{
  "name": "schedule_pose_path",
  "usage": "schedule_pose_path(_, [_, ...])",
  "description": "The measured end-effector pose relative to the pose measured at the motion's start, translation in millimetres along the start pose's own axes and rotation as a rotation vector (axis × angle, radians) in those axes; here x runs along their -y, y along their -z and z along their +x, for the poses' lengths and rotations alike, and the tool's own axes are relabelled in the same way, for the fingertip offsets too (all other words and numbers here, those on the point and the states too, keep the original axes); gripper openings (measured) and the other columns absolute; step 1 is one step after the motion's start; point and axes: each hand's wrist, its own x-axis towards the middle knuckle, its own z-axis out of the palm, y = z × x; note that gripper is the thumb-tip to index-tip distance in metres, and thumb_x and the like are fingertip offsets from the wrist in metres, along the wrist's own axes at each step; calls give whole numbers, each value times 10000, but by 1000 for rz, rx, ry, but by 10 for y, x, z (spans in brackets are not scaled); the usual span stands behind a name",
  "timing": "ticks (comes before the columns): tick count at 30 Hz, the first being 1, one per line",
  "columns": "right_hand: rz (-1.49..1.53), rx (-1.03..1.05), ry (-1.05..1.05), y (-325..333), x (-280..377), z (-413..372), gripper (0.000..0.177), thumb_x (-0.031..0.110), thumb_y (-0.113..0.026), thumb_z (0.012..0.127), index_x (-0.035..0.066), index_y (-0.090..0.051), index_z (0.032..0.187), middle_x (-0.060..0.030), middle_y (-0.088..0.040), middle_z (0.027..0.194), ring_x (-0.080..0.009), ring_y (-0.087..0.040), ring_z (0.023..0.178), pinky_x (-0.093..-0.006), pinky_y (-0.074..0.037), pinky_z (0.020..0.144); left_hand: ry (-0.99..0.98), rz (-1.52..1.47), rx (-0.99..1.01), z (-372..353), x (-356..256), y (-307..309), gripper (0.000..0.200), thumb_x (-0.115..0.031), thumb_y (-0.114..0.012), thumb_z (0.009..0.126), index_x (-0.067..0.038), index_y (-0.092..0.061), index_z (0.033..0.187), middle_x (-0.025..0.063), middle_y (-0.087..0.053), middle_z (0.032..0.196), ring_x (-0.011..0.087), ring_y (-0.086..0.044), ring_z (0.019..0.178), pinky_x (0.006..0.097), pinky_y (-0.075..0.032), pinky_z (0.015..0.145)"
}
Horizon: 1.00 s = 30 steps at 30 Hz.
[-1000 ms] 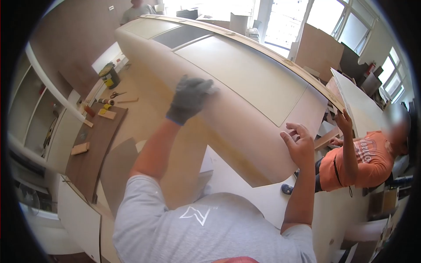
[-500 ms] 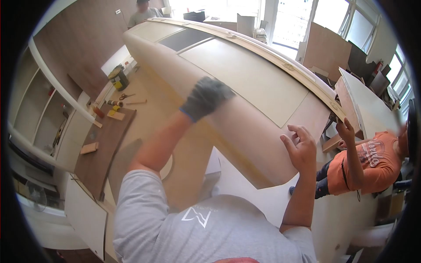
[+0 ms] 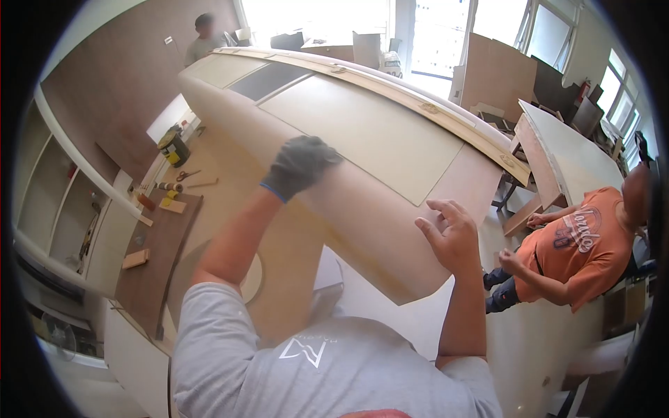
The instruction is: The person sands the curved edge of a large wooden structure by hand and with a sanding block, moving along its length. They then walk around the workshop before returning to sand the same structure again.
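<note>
A long curved panel [image 3: 369,233], pinkish on its bent side, stretches diagonally away from me. My left hand [image 3: 300,166], in a dark grey glove, is closed with its knuckles up against the curved side; whatever is in its fingers is hidden. Bare, with fingers spread and slightly bent, my right hand [image 3: 453,233] hovers at the near end of the panel. Between the hands and the far edge lies a flat cream sheet [image 3: 369,132] set on the panel's face, with a dark rectangle [image 3: 270,81] beyond it. A pale wooden strip [image 3: 425,108] runs along the far edge.
A person in an orange shirt [image 3: 582,240] stands at the right near a white-topped bench [image 3: 571,150]. Another person [image 3: 202,42] is at the panel's far end. On the left are a can [image 3: 173,149], scissors [image 3: 187,175] and a brown board [image 3: 159,268] carrying wood blocks [image 3: 136,258].
The orange-shirted person's raised hand has left the wooden strip and dropped lower. My gloved hand, blurred before, is now sharper on the panel. The whole view has shifted a little.
</note>
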Motion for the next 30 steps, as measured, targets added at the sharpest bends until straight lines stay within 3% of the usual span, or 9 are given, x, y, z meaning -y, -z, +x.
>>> schedule_pose_path(2, [4, -3, -28, 10, 17, -16, 427, 289, -858, 895, 16, -751, 1205, -169, -751, 1068, -350, -699, 923, -447, -565, 862, 193, 115, 188, 56, 9, 130, 179, -181, -652, 894, -258, -776, 999, -47, -728, 944, 227, -698, 940, 374, -578, 895])
schedule_pose_path(6, [-26, 38, -63, 24, 45, 31, 422, 298, -845, 908, 13, -752, 1206, -173, -753, 1088, -344, -702, 933, -444, -566, 868, -180, -17, -72, 34, -85, -37, 125, -177, -700, 875, -247, -797, 911, -3, -762, 970, 257, -711, 909, 394, -576, 881])
schedule_pose_path(10, [17, 38, -59, 47, 43, 37, 420, 308, -835, 918, 15, -753, 1207, -173, -753, 1093, -349, -703, 945, -450, -565, 886, 220, -121, -9, 30, 134, -27, 155, -150, -710, 870, -261, -814, 899, -37, -761, 962, 242, -718, 939, 394, -564, 897])
schedule_pose_path(14, [18, 60, -82, 64, 43, 66, 406, 300, -830, 917, 20, -754, 1201, -172, -754, 1105, -364, -706, 978, -457, -564, 902, -61, -228, -63, -28, 133, -301, 194, -123, -684, 880, -266, -810, 917, -26, -776, 995, 212, -724, 1029, 381, -556, 981])
schedule_pose_path(17, [1, 54, -62, 51, -12, 61, 404, 300, -830, 909, 29, -755, 1199, -173, -755, 1128, -375, -709, 1023, -464, -559, 921, 336, -283, 41, 4, 286, -137, 221, -100, -685, 883, -278, -811, 922, -31, -776, 983, 204, -726, 1061, 381, -567, 984])
schedule_pose_path(20, [13, 46, -62, 37, -35, 79, 415, 313, -829, 901, 38, -755, 1204, -175, -754, 1156, -383, -707, 1066, -472, -547, 949, 61, -147, -75, 100, -230, -55, 179, -96, -720, 873, -245, -818, 889, -11, -779, 967, 230, -741, 1006, 378, -591, 935])
schedule_pose_path(24, [47, 75, -121, 58, 33, 81, 428, 319, -827, 897, 40, -752, 1212, -176, -749, 1157, -387, -702, 1056, -483, -539, 949, 351, -364, -48, 36, 257, -98, 169, -108, -742, 865, -252, -830, 866, 5, -778, 943, 256, -748, 961, 386, -597, 922])
schedule_pose_path(28, [20, 42, -60, 10, -50, 86, 423, 305, -833, 894, 38, -751, 1212, -178, -746, 1103, -391, -699, 995, -484, -547, 905, 75, -186, -126, 78, -276, -8, 169, -103, -728, 885, -235, -831, 869, 38, -778, 920, 295, -739, 974, 402, -597, 929])
schedule_pose_path(30, [18, 45, -74, 14, -45, 47, 417, 301, -835, 895, 38, -751, 1207, -178, -745, 1084, -387, -695, 975, -483, -548, 893, 134, -141, -50, -20, 219, -410, 96, -192, -706, 888, -213, -798, 871, 63, -755, 940, 304, -739, 917, 427, -594, 871])
